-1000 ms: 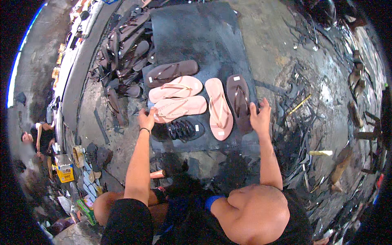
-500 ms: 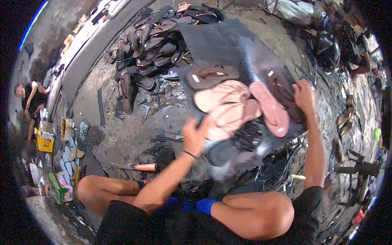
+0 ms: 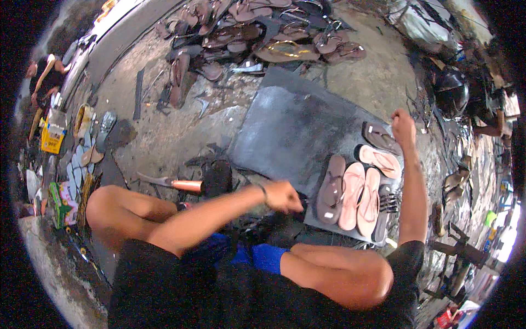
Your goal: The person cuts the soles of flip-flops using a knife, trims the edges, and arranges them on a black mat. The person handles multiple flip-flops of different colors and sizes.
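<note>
A dark rubber-like sheet (image 3: 274, 131) lies on the ground before me, with flip-flops gathered at its right end. Two pink flip-flops (image 3: 352, 192) stand side by side beside a brown flip-flop (image 3: 331, 189). Farther back are another pink flip-flop (image 3: 382, 161) and a second brown one (image 3: 380, 137). My left hand (image 3: 284, 197) is closed at the sheet's near edge; a dark bit at its fingertips is unclear. Beside the far brown flip-flop, at the sheet's right edge, my right hand (image 3: 404, 127) has curled fingers, their contents hidden.
A heap of dark sandals (image 3: 235, 33) lies at the back. Near my left knee is a knife (image 3: 186, 185) with a copper-coloured handle. A yellow box (image 3: 52, 137) stands at left, with another person (image 3: 46, 77) beyond it. A black helmet-like object (image 3: 452, 90) sits at right.
The flip-flops, bunched mid-sheet before, now sit nearer me at its right end. My left hand has come away from the pink ones toward the near edge. My view has shifted too.
</note>
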`<control>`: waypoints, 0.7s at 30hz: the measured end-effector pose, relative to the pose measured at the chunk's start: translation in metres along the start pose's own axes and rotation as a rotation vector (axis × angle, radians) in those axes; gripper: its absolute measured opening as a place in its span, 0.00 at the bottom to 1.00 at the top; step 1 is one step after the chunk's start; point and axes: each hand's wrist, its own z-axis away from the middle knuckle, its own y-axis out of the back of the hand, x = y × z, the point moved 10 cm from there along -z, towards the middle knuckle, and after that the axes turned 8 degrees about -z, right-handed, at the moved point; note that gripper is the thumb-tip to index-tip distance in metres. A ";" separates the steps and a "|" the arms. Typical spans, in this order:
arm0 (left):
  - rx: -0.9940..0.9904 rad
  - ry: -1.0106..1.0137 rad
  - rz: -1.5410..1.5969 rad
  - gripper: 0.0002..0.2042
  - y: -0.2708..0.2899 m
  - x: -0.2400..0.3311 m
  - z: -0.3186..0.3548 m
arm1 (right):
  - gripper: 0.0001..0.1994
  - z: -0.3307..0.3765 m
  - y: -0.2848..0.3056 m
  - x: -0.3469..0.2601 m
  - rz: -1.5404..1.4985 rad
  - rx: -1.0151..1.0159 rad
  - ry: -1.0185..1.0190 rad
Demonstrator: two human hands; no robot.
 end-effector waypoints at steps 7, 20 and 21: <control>0.467 0.634 -0.974 0.17 0.247 -0.141 0.230 | 0.13 0.105 -0.073 -0.121 -0.145 -0.167 0.297; 0.734 1.047 -0.557 0.33 0.209 -0.369 0.442 | 0.23 0.151 -0.069 -0.124 0.110 -0.669 0.220; 0.861 1.084 -0.517 0.36 0.220 -0.376 0.443 | 0.23 0.140 -0.056 -0.122 0.181 -0.710 0.173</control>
